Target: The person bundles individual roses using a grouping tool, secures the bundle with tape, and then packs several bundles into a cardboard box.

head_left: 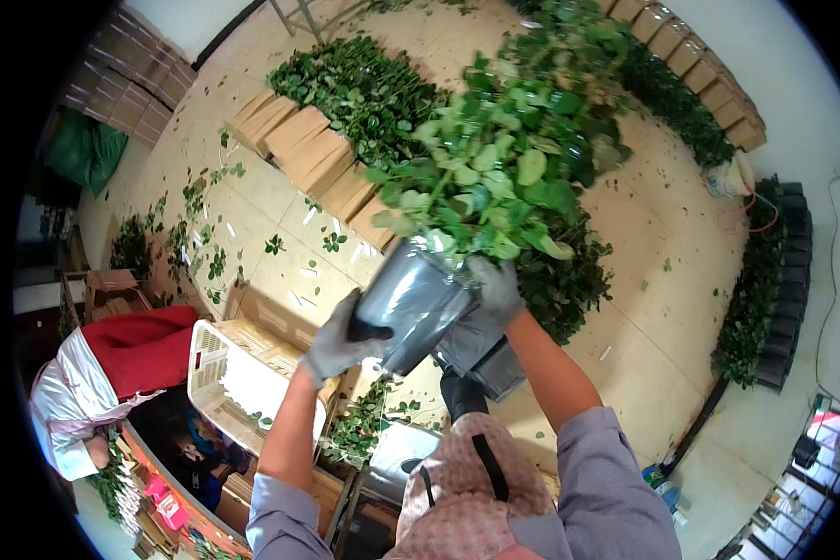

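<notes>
A bundle of leafy green stems (495, 177) is wrapped at its near end in shiny dark grey plastic (415, 299), held tilted in front of me. My left hand (338, 338), in a grey glove, grips the lower left side of the wrap with the thumb across it. My right hand (497, 294), gloved too, is closed at the upper right edge of the wrap, where the leaves come out. Its fingertips are partly hidden by foliage. Beneath it lies another dark-wrapped bundle (490, 364), its leaves (569, 280) stretching away to the right.
Brown-paper-wrapped bundles (313, 149) lie in a row on the tiled floor ahead left. More line the right wall, with dark-wrapped ones (784, 280) and a white bucket (726, 175). A cream plastic crate (217, 373) stands left, beside a person in a red apron (145, 350).
</notes>
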The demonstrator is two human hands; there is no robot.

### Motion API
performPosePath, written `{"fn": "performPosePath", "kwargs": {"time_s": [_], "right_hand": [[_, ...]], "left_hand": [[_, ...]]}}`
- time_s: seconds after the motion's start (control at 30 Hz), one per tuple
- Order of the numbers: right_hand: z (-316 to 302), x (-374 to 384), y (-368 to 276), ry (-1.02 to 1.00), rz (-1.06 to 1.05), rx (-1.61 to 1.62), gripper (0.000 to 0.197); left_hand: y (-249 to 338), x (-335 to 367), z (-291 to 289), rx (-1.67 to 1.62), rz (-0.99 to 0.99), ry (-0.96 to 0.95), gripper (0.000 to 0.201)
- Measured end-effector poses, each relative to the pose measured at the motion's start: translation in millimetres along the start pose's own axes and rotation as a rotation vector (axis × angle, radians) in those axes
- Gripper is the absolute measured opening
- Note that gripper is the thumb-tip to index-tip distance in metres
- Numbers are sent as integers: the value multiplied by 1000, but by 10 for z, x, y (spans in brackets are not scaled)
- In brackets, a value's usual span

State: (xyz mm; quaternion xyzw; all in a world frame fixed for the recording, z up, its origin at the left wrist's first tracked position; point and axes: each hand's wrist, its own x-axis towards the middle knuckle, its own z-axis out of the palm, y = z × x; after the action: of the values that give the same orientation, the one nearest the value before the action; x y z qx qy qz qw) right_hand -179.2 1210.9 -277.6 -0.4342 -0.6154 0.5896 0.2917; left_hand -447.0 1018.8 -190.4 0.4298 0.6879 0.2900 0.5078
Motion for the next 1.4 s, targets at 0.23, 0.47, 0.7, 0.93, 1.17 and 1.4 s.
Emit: {"fn": "performPosePath", "kwargs": {"time_s": [0.23, 0.47, 0.7, 0.93, 1.17, 1.4], "right_hand": [[-243, 326, 1971, 234, 584, 494, 56], [427, -41, 2098, -207, 513, -956, 89], [734, 50, 1844, -474, 524, -1164, 101], [424, -327, 1985, -748, 479, -911, 75], [196, -1425, 2381, -1901, -240, -1307, 42], [2133, -2321, 1041, -1655, 196, -1209, 33]], "left_hand": [[-1164, 1422, 1086, 301, -6, 100, 98], [-2149, 1701, 1840, 442, -158, 102, 94], [-1924, 1151, 1542, 231, -168, 131, 79], [-1870, -1684, 1713, -7, -804, -64, 62], [-1756, -4929, 2934, -214, -1166, 364, 41], [-1893, -5648, 4818, -712, -1247, 847, 47]]}}
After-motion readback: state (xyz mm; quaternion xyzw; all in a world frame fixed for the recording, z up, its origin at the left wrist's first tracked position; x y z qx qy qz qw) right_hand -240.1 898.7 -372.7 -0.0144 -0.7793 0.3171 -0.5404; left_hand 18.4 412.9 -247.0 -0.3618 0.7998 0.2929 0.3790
